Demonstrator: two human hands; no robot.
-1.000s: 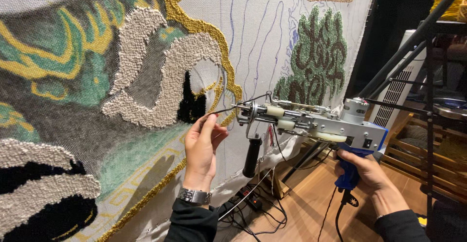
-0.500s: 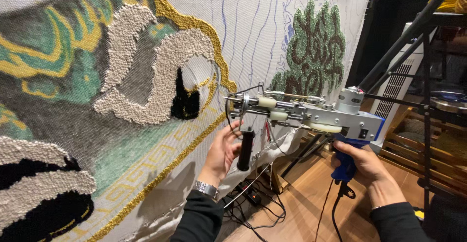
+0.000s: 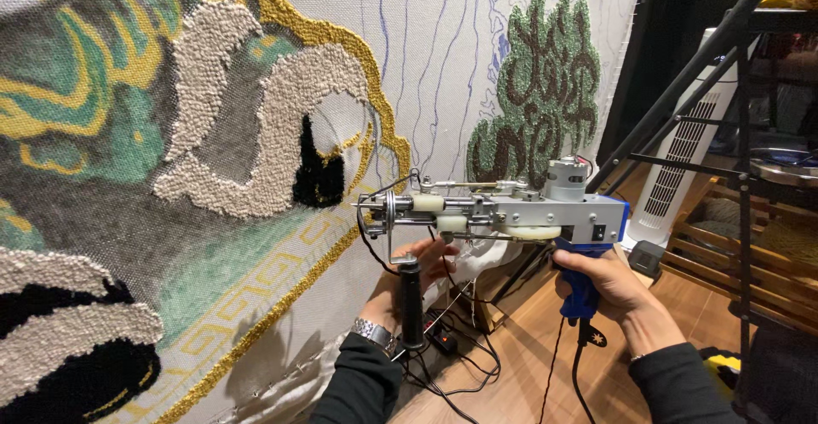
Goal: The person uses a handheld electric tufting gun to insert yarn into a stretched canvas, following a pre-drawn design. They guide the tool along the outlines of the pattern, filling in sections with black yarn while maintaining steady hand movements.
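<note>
Big tufted cloth [image 3: 256,134] fills left. Tufting gun [image 3: 503,213] held level, needle end just beside cloth. Right hand [image 3: 605,279] fingers wrapped tight on blue grip [image 3: 581,292]. Left hand [image 3: 422,266] behind black front handle [image 3: 411,305], fingers loosely curled, hold unclear.

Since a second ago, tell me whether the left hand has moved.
Yes. The left hand has dropped from the tufting gun's needle end, beside the black tufted patch, down towards the black front handle.

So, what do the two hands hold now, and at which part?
Both hold the tufting gun: right hand on its blue rear grip, left hand around the black front handle.
</note>
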